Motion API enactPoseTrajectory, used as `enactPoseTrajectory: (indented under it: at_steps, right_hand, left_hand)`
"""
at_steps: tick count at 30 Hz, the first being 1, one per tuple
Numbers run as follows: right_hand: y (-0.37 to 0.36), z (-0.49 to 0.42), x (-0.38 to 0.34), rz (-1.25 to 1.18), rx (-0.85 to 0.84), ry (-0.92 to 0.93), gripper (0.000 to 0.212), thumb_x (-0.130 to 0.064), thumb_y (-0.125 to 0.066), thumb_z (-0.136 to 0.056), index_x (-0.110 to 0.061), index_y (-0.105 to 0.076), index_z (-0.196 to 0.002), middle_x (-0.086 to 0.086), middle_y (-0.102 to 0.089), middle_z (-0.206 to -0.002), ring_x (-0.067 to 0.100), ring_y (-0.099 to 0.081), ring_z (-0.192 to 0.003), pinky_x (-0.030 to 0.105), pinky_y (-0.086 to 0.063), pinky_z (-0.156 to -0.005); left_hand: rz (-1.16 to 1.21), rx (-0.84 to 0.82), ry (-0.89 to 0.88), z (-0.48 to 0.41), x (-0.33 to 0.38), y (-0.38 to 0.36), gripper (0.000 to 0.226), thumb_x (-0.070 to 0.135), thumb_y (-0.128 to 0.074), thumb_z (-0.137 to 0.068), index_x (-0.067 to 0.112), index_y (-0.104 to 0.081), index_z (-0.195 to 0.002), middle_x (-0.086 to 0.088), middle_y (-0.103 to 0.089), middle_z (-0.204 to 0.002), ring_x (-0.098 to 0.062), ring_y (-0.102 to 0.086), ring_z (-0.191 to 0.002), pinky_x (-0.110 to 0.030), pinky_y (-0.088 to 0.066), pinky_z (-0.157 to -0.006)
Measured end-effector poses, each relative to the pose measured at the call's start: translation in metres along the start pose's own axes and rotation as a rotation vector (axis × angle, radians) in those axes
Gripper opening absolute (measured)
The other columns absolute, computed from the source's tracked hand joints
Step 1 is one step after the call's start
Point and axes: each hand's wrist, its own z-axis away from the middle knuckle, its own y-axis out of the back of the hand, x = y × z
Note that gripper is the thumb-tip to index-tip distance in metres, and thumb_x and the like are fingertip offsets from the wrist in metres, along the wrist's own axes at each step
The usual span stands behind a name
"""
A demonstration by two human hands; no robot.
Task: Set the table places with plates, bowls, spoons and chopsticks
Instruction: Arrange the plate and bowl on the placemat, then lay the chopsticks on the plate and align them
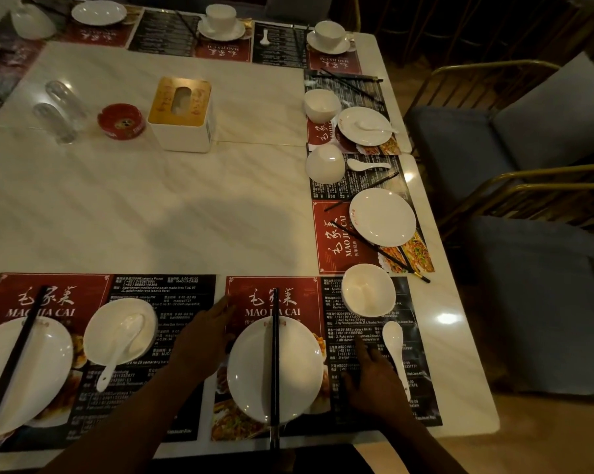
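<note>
A white plate (251, 371) sits on the near placemat (275, 295) with black chopsticks (274, 367) laid across it. My left hand (203, 340) rests flat on the mat just left of the plate, fingers straight. My right hand (374, 381) lies open on the mat to the plate's right, beside a white spoon (394, 343). An empty white bowl (369, 290) stands above the spoon. To the left, another plate (39, 364) carries chopsticks (15, 354), next to a bowl (117, 330) with a spoon (117, 347) in it.
Along the right edge lie a plate (382, 217), overturned bowl (324, 164), spoon (367, 164) and loose chopsticks (381, 253). A tissue box (182, 114), red ashtray (120, 120) and two glasses (59, 111) stand mid-table. Blue chairs (528, 131) flank the right side.
</note>
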Motion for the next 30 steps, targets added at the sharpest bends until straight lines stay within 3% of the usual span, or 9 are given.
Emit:
enactPoseTrajectory:
  at_steps: [10, 17, 19, 22, 23, 25, 27, 30]
  right_hand:
    - [0.000, -0.003, 0.002, -0.052, -0.026, -0.027, 0.090, -0.051, -0.059, -0.088, -0.025, -0.009, -0.158, 0.005, -0.031, -0.158, 0.027, -0.032, -0.144, 0.043, -0.034, -0.117]
    - [0.003, -0.004, 0.007, -0.080, -0.044, 0.015, 0.088, -0.049, -0.058, -0.090, -0.025, -0.009, -0.158, 0.005, -0.032, -0.157, 0.026, -0.032, -0.144, 0.043, -0.032, -0.118]
    - [0.008, -0.001, 0.006, -0.143, -0.054, 0.038, 0.081, -0.046, -0.060, -0.090, -0.026, -0.018, -0.157, 0.001, -0.038, -0.154, 0.022, -0.038, -0.141, 0.040, -0.035, -0.117]
    - [0.035, 0.004, 0.008, -0.310, 0.099, 0.094, 0.036, -0.029, -0.065, -0.091, -0.033, -0.056, -0.126, -0.013, -0.064, -0.121, 0.004, -0.060, -0.107, 0.028, -0.050, -0.099]
    - [0.049, 0.001, 0.010, -0.335, 0.172, 0.106, 0.022, -0.023, -0.065, -0.092, -0.035, -0.061, -0.110, -0.016, -0.067, -0.107, 0.000, -0.061, -0.093, 0.024, -0.053, -0.089]
    - [0.075, -0.014, 0.022, -0.390, 0.333, 0.118, 0.016, -0.018, -0.065, -0.092, -0.033, -0.061, -0.092, -0.014, -0.066, -0.091, 0.002, -0.061, -0.082, 0.018, -0.050, -0.073]
    - [0.098, -0.040, 0.035, -0.454, 0.428, 0.103, 0.008, -0.021, -0.063, -0.093, -0.027, -0.063, -0.097, -0.006, -0.068, -0.094, 0.013, -0.064, -0.087, 0.024, -0.050, -0.072]
    - [0.123, -0.081, 0.047, -0.453, 0.331, 0.114, 0.029, -0.034, -0.061, -0.095, -0.024, -0.062, -0.122, 0.000, -0.070, -0.112, 0.020, -0.065, -0.101, 0.032, -0.051, -0.085]
  left_hand:
    - [0.005, 0.000, -0.011, -0.002, 0.001, 0.001, 0.069, 0.020, -0.069, -0.091, 0.017, -0.036, -0.151, 0.002, -0.024, -0.162, -0.025, -0.044, -0.137, -0.034, -0.039, -0.111]
    - [-0.012, 0.028, 0.009, -0.002, 0.005, 0.002, 0.066, 0.020, -0.070, -0.089, 0.016, -0.040, -0.149, 0.001, -0.029, -0.160, -0.026, -0.049, -0.133, -0.036, -0.044, -0.108]
    - [-0.001, 0.037, 0.021, -0.002, 0.008, 0.004, 0.065, 0.017, -0.072, -0.088, 0.014, -0.044, -0.147, -0.001, -0.034, -0.158, -0.027, -0.052, -0.130, -0.037, -0.046, -0.105]
    - [-0.045, 0.091, 0.067, -0.006, 0.025, 0.012, 0.066, 0.018, -0.077, -0.082, 0.020, -0.049, -0.142, 0.001, -0.047, -0.147, -0.026, -0.058, -0.120, -0.036, -0.053, -0.096]
    - [-0.070, 0.145, 0.075, -0.009, 0.036, 0.014, 0.066, 0.017, -0.079, -0.078, 0.022, -0.052, -0.137, 0.002, -0.052, -0.139, -0.024, -0.060, -0.115, -0.034, -0.054, -0.091]
    - [-0.050, 0.284, 0.048, -0.015, 0.070, 0.019, 0.050, 0.011, -0.076, -0.079, 0.018, -0.059, -0.126, -0.001, -0.060, -0.124, -0.021, -0.061, -0.107, -0.030, -0.054, -0.086]
    - [0.159, 0.383, -0.009, -0.025, 0.117, 0.025, 0.024, 0.012, -0.063, -0.092, 0.016, -0.065, -0.115, 0.000, -0.066, -0.112, -0.015, -0.062, -0.098, -0.029, -0.054, -0.082]
    - [0.433, 0.253, 0.031, -0.042, 0.178, 0.020, 0.022, 0.029, -0.052, -0.101, 0.020, -0.069, -0.111, 0.005, -0.071, -0.103, -0.009, -0.064, -0.090, -0.031, -0.053, -0.080]
